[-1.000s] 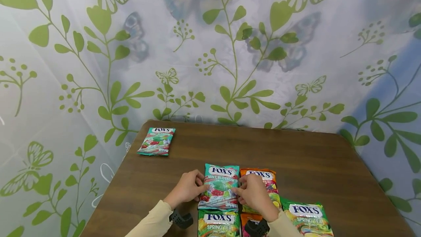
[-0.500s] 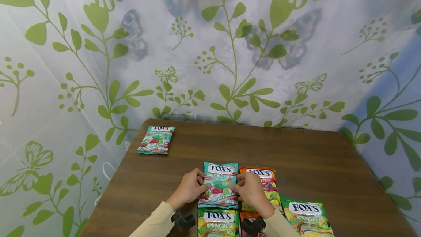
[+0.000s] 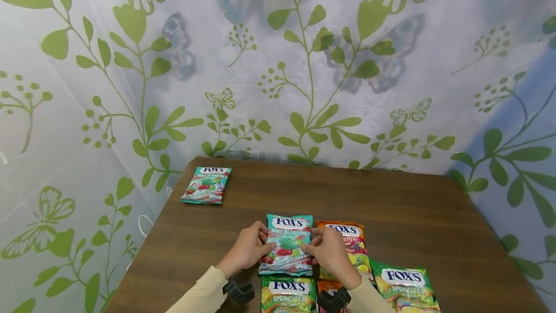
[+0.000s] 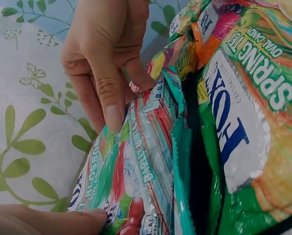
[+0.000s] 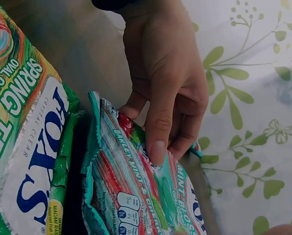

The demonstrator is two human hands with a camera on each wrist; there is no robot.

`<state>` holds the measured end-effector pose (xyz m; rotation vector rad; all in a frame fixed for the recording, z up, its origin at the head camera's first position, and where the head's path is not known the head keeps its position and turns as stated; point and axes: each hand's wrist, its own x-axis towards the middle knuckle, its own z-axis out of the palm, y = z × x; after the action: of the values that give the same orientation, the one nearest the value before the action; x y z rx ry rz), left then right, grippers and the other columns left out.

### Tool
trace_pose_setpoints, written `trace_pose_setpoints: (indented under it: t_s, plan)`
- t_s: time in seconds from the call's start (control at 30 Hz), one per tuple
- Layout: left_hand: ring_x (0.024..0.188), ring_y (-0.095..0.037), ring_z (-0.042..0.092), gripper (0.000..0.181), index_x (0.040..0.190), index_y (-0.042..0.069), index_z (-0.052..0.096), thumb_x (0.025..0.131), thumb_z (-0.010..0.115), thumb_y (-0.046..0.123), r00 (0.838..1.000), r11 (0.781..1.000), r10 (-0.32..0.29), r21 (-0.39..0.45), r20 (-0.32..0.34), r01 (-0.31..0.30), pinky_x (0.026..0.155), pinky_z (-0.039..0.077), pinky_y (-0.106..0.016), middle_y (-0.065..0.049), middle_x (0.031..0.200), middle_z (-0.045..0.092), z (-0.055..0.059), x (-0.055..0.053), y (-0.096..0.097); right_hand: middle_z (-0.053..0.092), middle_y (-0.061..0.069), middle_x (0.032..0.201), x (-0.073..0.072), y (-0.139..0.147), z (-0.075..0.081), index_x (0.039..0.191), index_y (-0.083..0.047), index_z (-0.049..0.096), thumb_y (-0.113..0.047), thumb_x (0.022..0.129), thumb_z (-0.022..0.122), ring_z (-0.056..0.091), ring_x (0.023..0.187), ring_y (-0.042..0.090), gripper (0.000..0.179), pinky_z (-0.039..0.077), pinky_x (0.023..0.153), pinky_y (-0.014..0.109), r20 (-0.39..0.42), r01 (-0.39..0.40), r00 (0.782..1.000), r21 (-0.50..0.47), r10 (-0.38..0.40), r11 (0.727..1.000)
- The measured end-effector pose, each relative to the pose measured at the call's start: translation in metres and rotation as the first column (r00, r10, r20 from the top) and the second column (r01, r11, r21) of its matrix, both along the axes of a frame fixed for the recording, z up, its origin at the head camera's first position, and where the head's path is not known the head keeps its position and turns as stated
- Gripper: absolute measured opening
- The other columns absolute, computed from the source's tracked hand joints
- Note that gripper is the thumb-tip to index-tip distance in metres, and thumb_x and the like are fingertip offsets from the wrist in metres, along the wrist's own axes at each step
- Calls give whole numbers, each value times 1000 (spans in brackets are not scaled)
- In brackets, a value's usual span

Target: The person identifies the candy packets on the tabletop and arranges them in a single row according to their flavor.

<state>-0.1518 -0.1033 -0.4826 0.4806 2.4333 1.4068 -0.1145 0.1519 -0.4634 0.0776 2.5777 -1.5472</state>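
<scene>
Held Mint Blossom bag (image 3: pixel 286 241) scooted a hair left, long axis running front-to-back, sitting between left hand (image 3: pixel 247 246) and right hand (image 3: pixel 332 251), both pinching its sides.

Mint Blossom bag (image 3: pixel 285 245); teal, red-striped, glossy; front upward; held at both sides; just beyond Spring Tea bag (image 3: pixel 288 298)

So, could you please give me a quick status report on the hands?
Left hand and right hand hold nearer Mint Blossom bag at opposite sides. Orange bag alongside, partly hidden by right hand. Nothing visibly blocking.
</scene>
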Motion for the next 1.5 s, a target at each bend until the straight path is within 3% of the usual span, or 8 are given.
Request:
trace_pose_setpoints:
  t_s: [0.17, 0.33, 0.63, 0.87, 1.17, 1.5]
  plan:
    - [70, -13, 62, 31, 117, -4, 61, 100, 82, 12, 1000, 1000, 10, -18, -27, -11, 62, 53, -26, -7, 97, 64, 6, -1, -4, 68, 5, 74, -2, -4, 2, 132, 20, 65, -1, 91, 89, 70, 57, 25, 52, 63, 58, 39, -19, 3, 1000, -27, -4, 1000]
    - [72, -15, 62, 31, 118, -5, 62, 102, 81, 12, 997, 999, 14, -35, -80, -17, 62, 53, -27, -9, 98, 64, 13, -11, -9, 70, 7, 77, -10, -9, 3, 133, 19, 65, 0, 91, 89, 71, 58, 26, 52, 64, 59, 40, -66, 11, 998, -68, -16, 998]
    - [75, -13, 61, 26, 118, 0, 65, 101, 81, 11, 983, 993, 56, -97, -174, -74, 71, 55, -31, -6, 99, 67, 18, -52, -24, 73, 11, 84, -43, -28, 11, 135, 19, 65, 2, 92, 87, 75, 67, 29, 51, 65, 64, 44, -122, 31, 992, -109, -44, 994]
    - [80, -17, 65, 27, 121, -4, 64, 104, 77, 11, 973, 992, 51, -102, -225, -75, 78, 59, -40, -11, 106, 70, 19, -83, -39, 73, 16, 92, -74, -45, 17, 134, 17, 66, 3, 93, 86, 78, 75, 33, 48, 66, 73, 50, -109, 65, 991, -142, -81, 988]
    - [87, -25, 68, 26, 128, -7, 61, 108, 70, 6, 960, 981, 38, -173, -279, -90, 92, 57, -54, -19, 113, 69, 27, -121, -54, 72, 19, 98, -112, -64, 14, 135, 17, 66, 4, 93, 85, 78, 78, 32, 48, 66, 68, 37, -157, 35, 986, -144, -57, 989]
    - [100, -37, 69, 26, 128, -10, 59, 109, 67, 5, 963, 964, 49, -239, -264, -114, 94, 57, -56, -26, 118, 67, 22, -145, -67, 72, 19, 98, -141, -87, 6, 135, 14, 67, 4, 93, 86, 79, 81, 38, 47, 66, 69, 39, -120, 55, 990, -161, -75, 985]
